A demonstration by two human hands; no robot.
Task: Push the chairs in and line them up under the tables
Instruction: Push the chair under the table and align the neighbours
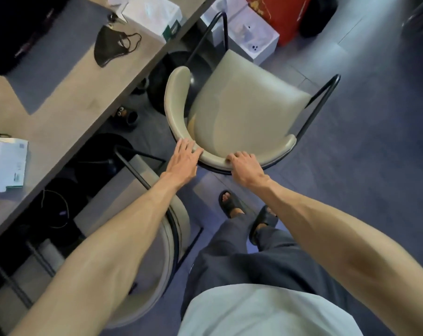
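Note:
A beige padded chair (239,103) with a black tube frame stands out from the wooden table (67,110), its seat wholly in the open and turned at an angle to the table edge. My left hand (183,158) lies with straight fingers on the curved backrest's left part. My right hand (244,166) grips the backrest's top rim with curled fingers. A second beige chair (176,229) sits below my left forearm, its seat partly tucked under the table.
On the table lie a black face mask (113,46), a tissue box (154,13) and a white packet (5,163). White boxes (259,42) and a red bag (285,18) stand on the floor beyond the chair. Dark items and cables sit under the table. My sandalled feet (229,203) stand behind the chair.

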